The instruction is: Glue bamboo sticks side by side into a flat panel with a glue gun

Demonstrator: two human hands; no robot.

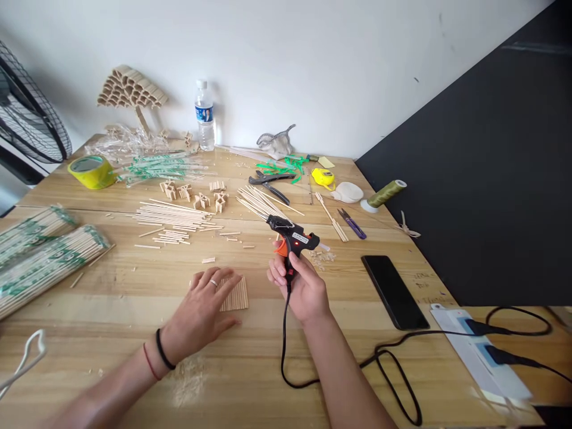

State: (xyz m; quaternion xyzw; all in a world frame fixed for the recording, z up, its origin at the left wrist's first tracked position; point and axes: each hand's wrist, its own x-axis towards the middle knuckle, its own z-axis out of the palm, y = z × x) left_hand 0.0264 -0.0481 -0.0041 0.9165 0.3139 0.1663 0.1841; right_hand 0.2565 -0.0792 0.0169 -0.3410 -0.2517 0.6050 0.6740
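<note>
In my right hand point(304, 289) is a black glue gun point(292, 234) with an orange trigger and a small red light; its nozzle points up and left. A black cord runs down from its handle. My left hand point(203, 310) lies over a small flat panel of short wooden sticks point(239, 293) placed side by side. The fingers are stretched out, the thumb is apart, and they hide the panel's left part. Whether they press on it I cannot tell. Beyond the hands lie loose thin sticks point(172, 215) and short cut pieces point(172, 237).
Around the table stand yellow tape point(92, 173), bagged sticks point(49, 268), small stick clusters point(201, 201), a stick tree model point(129, 89), a water bottle point(205, 119), cutters point(272, 182), snips point(352, 224), a phone point(394, 292) and a power strip point(480, 351) with looping cords.
</note>
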